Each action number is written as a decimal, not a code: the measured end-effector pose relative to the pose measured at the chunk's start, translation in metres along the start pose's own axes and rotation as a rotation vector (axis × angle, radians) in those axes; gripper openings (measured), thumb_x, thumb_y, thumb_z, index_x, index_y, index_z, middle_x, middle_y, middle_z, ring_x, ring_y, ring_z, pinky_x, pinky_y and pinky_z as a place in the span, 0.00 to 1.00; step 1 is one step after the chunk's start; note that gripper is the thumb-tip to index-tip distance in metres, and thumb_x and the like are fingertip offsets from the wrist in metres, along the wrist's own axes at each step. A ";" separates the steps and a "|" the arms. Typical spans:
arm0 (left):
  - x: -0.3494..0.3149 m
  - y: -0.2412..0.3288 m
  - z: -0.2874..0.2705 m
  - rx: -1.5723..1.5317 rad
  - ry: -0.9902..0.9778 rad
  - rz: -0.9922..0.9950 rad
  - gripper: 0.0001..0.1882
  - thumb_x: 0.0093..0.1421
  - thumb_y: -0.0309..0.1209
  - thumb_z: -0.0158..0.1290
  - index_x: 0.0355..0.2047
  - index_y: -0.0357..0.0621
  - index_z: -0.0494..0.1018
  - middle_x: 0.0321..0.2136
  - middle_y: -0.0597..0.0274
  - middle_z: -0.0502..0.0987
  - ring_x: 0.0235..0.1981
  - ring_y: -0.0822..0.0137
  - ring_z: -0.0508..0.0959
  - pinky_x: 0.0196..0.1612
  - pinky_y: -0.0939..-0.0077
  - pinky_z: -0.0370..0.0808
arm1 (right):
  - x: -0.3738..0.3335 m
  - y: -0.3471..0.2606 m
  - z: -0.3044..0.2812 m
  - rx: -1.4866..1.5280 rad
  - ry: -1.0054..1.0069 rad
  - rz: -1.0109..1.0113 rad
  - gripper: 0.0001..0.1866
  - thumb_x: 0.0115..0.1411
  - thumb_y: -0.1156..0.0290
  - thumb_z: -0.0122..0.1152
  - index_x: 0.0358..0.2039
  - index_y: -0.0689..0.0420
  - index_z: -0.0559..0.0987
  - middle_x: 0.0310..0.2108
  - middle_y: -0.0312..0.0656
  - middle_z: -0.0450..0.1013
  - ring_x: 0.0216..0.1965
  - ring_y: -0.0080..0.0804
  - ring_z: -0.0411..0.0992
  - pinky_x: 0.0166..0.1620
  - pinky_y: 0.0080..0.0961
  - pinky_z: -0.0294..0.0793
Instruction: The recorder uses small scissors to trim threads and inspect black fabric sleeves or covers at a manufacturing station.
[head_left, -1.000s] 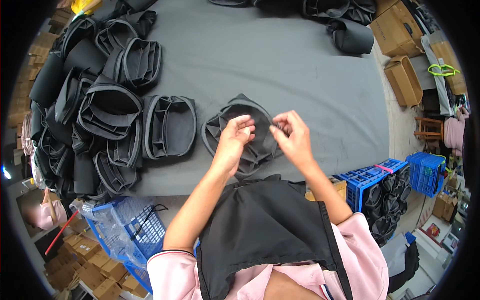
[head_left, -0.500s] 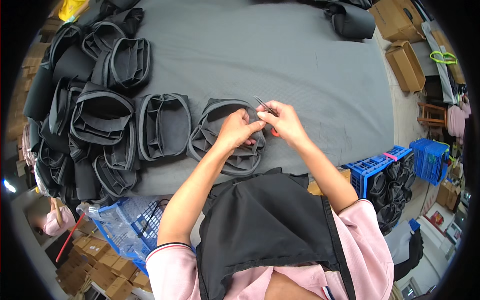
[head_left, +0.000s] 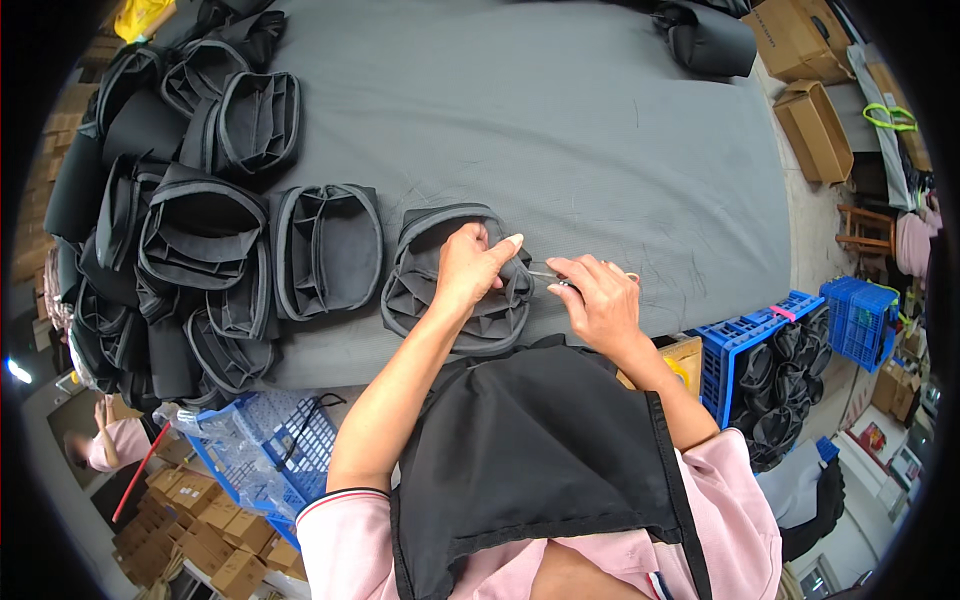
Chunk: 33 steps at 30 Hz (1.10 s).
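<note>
A black fabric bag (head_left: 407, 310) with inner dividers and a grey-edged opening lies near the table's front edge. My left hand (head_left: 473, 268) reaches over its opening and pinches the right-hand rim between thumb and fingers. Just right of the bag, my right hand (head_left: 603, 300) is closed around small scissors (head_left: 543, 274). Their metal tips point left and meet the bag's edge by my left fingers. My right fingers cover the handles.
Similar bags (head_left: 328, 250) are heaped along the left side of the grey-covered table (head_left: 600, 130). Loose threads lie on the cover. Another black piece (head_left: 708, 42) sits far right. Blue crates (head_left: 730, 345) stand beyond the front edge; cardboard boxes (head_left: 815, 130) stand right.
My right hand has come down and turned, so the scissors now point left at the bag's rim instead of up and away. My left hand keeps its grip on the rim.
</note>
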<state>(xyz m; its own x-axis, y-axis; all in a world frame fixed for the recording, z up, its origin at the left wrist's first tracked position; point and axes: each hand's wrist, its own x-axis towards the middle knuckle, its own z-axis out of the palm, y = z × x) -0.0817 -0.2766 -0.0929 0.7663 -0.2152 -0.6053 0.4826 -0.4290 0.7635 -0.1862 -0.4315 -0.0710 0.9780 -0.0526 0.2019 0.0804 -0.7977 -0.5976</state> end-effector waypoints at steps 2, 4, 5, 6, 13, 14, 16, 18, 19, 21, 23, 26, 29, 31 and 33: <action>-0.002 0.002 0.000 0.003 0.011 -0.004 0.18 0.48 0.36 0.61 0.19 0.42 0.63 0.15 0.69 0.66 0.12 0.81 0.62 0.12 0.87 0.62 | 0.002 0.001 -0.002 -0.012 -0.051 -0.013 0.14 0.48 0.70 0.61 0.38 0.52 0.75 0.26 0.35 0.71 0.24 0.34 0.69 0.28 0.28 0.65; -0.002 0.003 0.002 -0.005 0.018 0.001 0.18 0.48 0.36 0.61 0.18 0.42 0.62 0.15 0.69 0.66 0.12 0.81 0.62 0.11 0.87 0.61 | 0.002 0.001 -0.002 0.003 -0.045 -0.022 0.14 0.48 0.70 0.61 0.38 0.52 0.75 0.26 0.35 0.71 0.23 0.34 0.69 0.28 0.28 0.65; -0.002 0.003 0.001 -0.007 0.021 0.001 0.18 0.48 0.36 0.61 0.18 0.42 0.62 0.15 0.69 0.66 0.12 0.81 0.62 0.11 0.87 0.61 | 0.002 0.001 -0.002 0.018 -0.037 -0.028 0.14 0.48 0.71 0.61 0.37 0.52 0.76 0.25 0.35 0.71 0.23 0.33 0.69 0.27 0.27 0.65; -0.002 0.003 0.000 -0.008 0.011 0.000 0.18 0.48 0.36 0.62 0.18 0.42 0.62 0.15 0.69 0.66 0.12 0.81 0.62 0.11 0.87 0.61 | 0.003 0.001 -0.001 0.019 -0.039 -0.031 0.14 0.48 0.71 0.61 0.37 0.52 0.76 0.25 0.35 0.71 0.23 0.33 0.69 0.27 0.27 0.65; -0.001 0.002 -0.001 -0.010 -0.008 0.004 0.21 0.47 0.38 0.62 0.21 0.33 0.65 0.14 0.64 0.66 0.11 0.77 0.66 0.13 0.82 0.66 | 0.004 0.002 0.007 0.126 -0.015 -0.033 0.13 0.46 0.74 0.63 0.35 0.54 0.77 0.25 0.36 0.73 0.21 0.32 0.70 0.25 0.25 0.66; 0.000 -0.001 -0.001 -0.011 -0.007 0.004 0.21 0.47 0.38 0.62 0.21 0.33 0.65 0.14 0.64 0.66 0.11 0.77 0.66 0.13 0.82 0.66 | 0.004 0.002 0.008 0.161 -0.017 -0.014 0.13 0.46 0.74 0.62 0.36 0.54 0.77 0.25 0.37 0.74 0.21 0.32 0.70 0.26 0.25 0.66; 0.002 -0.006 -0.001 -0.026 -0.015 0.024 0.21 0.48 0.38 0.62 0.22 0.32 0.66 0.14 0.63 0.67 0.12 0.77 0.67 0.13 0.82 0.66 | 0.002 0.001 0.009 0.204 -0.037 0.029 0.13 0.48 0.73 0.62 0.36 0.55 0.77 0.26 0.37 0.74 0.23 0.33 0.71 0.27 0.25 0.67; 0.001 -0.004 0.000 -0.040 -0.014 0.024 0.21 0.48 0.38 0.62 0.22 0.32 0.66 0.14 0.63 0.67 0.12 0.77 0.67 0.13 0.82 0.66 | 0.000 0.002 0.011 0.246 -0.058 0.073 0.12 0.49 0.72 0.61 0.36 0.55 0.77 0.28 0.37 0.74 0.24 0.34 0.71 0.28 0.26 0.68; 0.000 -0.003 0.000 -0.054 -0.011 0.025 0.21 0.48 0.38 0.62 0.22 0.32 0.66 0.15 0.63 0.68 0.12 0.77 0.67 0.13 0.82 0.66 | -0.002 0.003 0.014 0.317 -0.054 0.124 0.12 0.49 0.72 0.61 0.37 0.55 0.77 0.28 0.37 0.74 0.25 0.33 0.72 0.28 0.25 0.68; 0.002 -0.006 0.000 -0.054 -0.021 0.025 0.21 0.48 0.38 0.62 0.22 0.31 0.66 0.15 0.63 0.68 0.12 0.77 0.67 0.13 0.82 0.66 | -0.005 0.004 0.018 0.387 -0.050 0.174 0.12 0.50 0.73 0.61 0.37 0.56 0.77 0.29 0.38 0.74 0.25 0.32 0.72 0.28 0.25 0.69; 0.003 -0.006 0.000 -0.054 -0.029 0.024 0.21 0.48 0.38 0.62 0.23 0.31 0.66 0.15 0.63 0.68 0.12 0.77 0.67 0.14 0.82 0.66 | -0.006 0.003 0.021 0.441 -0.018 0.201 0.12 0.50 0.73 0.61 0.37 0.56 0.77 0.29 0.39 0.74 0.25 0.31 0.73 0.29 0.24 0.69; 0.002 -0.004 -0.001 -0.036 -0.020 0.013 0.21 0.48 0.38 0.62 0.23 0.30 0.67 0.15 0.63 0.68 0.12 0.77 0.67 0.13 0.82 0.66 | -0.010 -0.001 0.023 0.421 -0.006 0.244 0.12 0.49 0.74 0.61 0.37 0.56 0.76 0.28 0.39 0.73 0.25 0.33 0.72 0.29 0.26 0.70; 0.003 -0.005 0.000 -0.055 -0.025 0.035 0.21 0.48 0.38 0.62 0.23 0.30 0.67 0.15 0.63 0.68 0.12 0.77 0.67 0.13 0.82 0.66 | -0.008 -0.006 0.021 0.188 0.074 0.083 0.13 0.48 0.74 0.61 0.37 0.56 0.75 0.28 0.38 0.73 0.25 0.35 0.72 0.28 0.28 0.69; 0.000 -0.001 -0.001 -0.023 -0.024 0.018 0.21 0.48 0.38 0.61 0.23 0.30 0.67 0.15 0.63 0.67 0.12 0.77 0.67 0.13 0.82 0.66 | -0.006 -0.007 0.020 0.126 0.092 0.036 0.12 0.49 0.74 0.61 0.36 0.56 0.75 0.27 0.39 0.73 0.25 0.36 0.71 0.28 0.28 0.68; 0.002 -0.003 -0.001 -0.024 -0.027 0.019 0.21 0.48 0.38 0.61 0.23 0.30 0.67 0.15 0.63 0.67 0.12 0.77 0.67 0.13 0.82 0.66 | -0.005 -0.008 0.018 0.064 0.109 -0.011 0.12 0.49 0.75 0.60 0.36 0.56 0.75 0.27 0.39 0.73 0.24 0.38 0.70 0.28 0.28 0.67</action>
<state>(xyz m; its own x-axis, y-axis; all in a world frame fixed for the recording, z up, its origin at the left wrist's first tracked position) -0.0817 -0.2750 -0.0962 0.7641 -0.2467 -0.5961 0.4784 -0.4032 0.7801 -0.1882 -0.4136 -0.0811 0.9505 -0.1120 0.2898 0.1064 -0.7590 -0.6423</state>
